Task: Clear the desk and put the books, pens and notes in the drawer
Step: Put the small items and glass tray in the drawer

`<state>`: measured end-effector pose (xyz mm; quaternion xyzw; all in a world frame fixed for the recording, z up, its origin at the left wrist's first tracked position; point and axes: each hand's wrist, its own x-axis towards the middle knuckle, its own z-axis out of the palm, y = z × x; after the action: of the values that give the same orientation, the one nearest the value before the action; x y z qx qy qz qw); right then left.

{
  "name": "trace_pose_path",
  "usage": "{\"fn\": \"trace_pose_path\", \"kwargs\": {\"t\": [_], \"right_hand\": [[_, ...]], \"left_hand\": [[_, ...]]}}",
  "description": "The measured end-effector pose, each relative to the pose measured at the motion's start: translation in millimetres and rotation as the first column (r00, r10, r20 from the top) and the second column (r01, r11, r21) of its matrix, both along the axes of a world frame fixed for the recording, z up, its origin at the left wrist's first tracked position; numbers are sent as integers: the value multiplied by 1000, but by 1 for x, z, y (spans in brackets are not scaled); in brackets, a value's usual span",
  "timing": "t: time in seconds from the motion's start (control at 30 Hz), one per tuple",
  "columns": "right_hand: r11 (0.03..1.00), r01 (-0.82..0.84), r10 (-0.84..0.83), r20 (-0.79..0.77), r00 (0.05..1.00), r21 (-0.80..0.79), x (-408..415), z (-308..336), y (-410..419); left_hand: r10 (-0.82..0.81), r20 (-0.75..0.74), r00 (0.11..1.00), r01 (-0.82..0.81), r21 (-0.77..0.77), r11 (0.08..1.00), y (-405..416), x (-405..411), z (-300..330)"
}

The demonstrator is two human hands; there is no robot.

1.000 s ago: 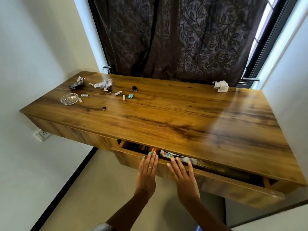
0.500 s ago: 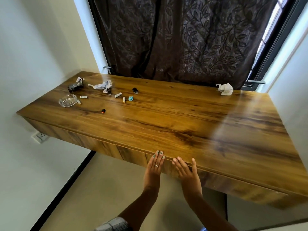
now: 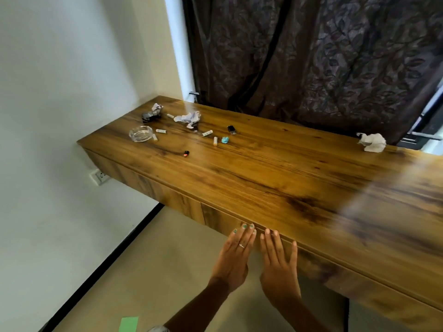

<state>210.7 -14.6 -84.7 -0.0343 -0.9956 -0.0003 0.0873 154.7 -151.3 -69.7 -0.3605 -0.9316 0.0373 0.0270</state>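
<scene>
- My left hand (image 3: pixel 236 257) and right hand (image 3: pixel 278 262) lie flat, fingers straight, holding nothing, their fingertips pressed against the drawer (image 3: pixel 309 258) front. I judge that is what seats it flush.
- The drawer sits shut under the tabletop (image 3: pixel 275 178) edge, right at my fingertips; whatever books, pens and notes it holds are hidden.
- Far beyond my left hand lie a glass ashtray (image 3: pixel 141 133), crumpled paper (image 3: pixel 188 117) and small scattered bits, likely rubbish left out.
- Far beyond my right hand, a white paper wad (image 3: pixel 372 142) sits by the curtain (image 3: pixel 323 56).
</scene>
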Motion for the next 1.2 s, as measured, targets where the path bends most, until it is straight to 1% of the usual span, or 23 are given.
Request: {"fn": "trace_pose_path", "kwargs": {"t": [0.07, 0.17, 0.3, 0.37, 0.43, 0.6, 0.7, 0.8, 0.9, 1.03, 1.13, 1.2], "right_hand": [[1000, -18, 17, -38, 999, -15, -12, 2, -20], [999, -37, 35, -54, 998, -30, -38, 7, -57], [994, -74, 68, -76, 995, -75, -76, 8, -103], [992, -82, 73, -92, 993, -96, -98, 6, -129], [991, -63, 54, -80, 995, -115, -117, 3, -154], [983, 32, -34, -9, 999, -181, -163, 10, -218], [979, 79, -81, -6, 997, -188, -189, 23, -248], [977, 93, -106, -63, 992, -191, -212, 35, -262], [981, 87, -112, -141, 984, -173, -243, 46, -264], [973, 158, -185, -160, 970, -169, -297, 56, -251], [960, 218, -249, -181, 951, -177, -337, 59, -236], [942, 251, -292, -178, 940, -222, -367, 63, -221]], "left_hand": [[34, 17, 999, -35, 22, 999, -18, -7, 1], [95, 51, 994, -99, 69, 993, -49, -26, 2], [167, 120, 979, -181, 116, 977, -95, -62, 0], [177, 169, 970, -199, 129, 971, -122, -86, -4], [175, 195, 965, -208, 165, 964, -148, -110, -5], [165, 171, 971, -207, 268, 941, -212, -173, -2], [151, 145, 978, -192, 333, 923, -240, -209, 7], [89, 127, 988, -135, 423, 896, -252, -238, 11], [58, 121, 991, -106, 448, 888, -251, -269, 16], [41, 153, 987, -115, 514, 850, -240, -312, 21], [25, 150, 988, -99, 513, 852, -232, -347, 26], [12, 148, 989, -87, 511, 855, -227, -375, 31]]}}
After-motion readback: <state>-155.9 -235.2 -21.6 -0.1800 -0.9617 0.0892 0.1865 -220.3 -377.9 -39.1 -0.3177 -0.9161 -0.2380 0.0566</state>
